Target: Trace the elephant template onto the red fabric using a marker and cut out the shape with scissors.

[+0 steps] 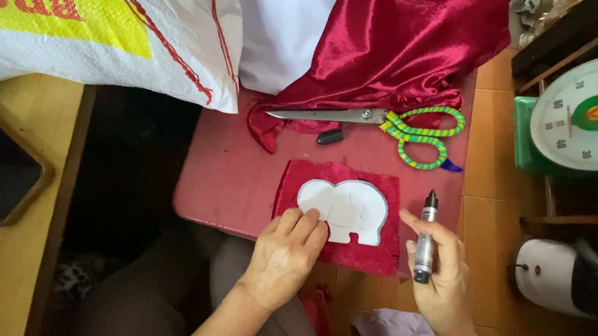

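Near the bench's front edge, the left hand pressed a thin, light elephant template flat on soft red felt; the right hand's grip held a marker.

A white elephant-shaped template lies flat on a dark red felt piece on the red stool top, trunk toward nine o'clock, while a grey marker stands at its three o'clock, uncapped tip pointing to twelve.
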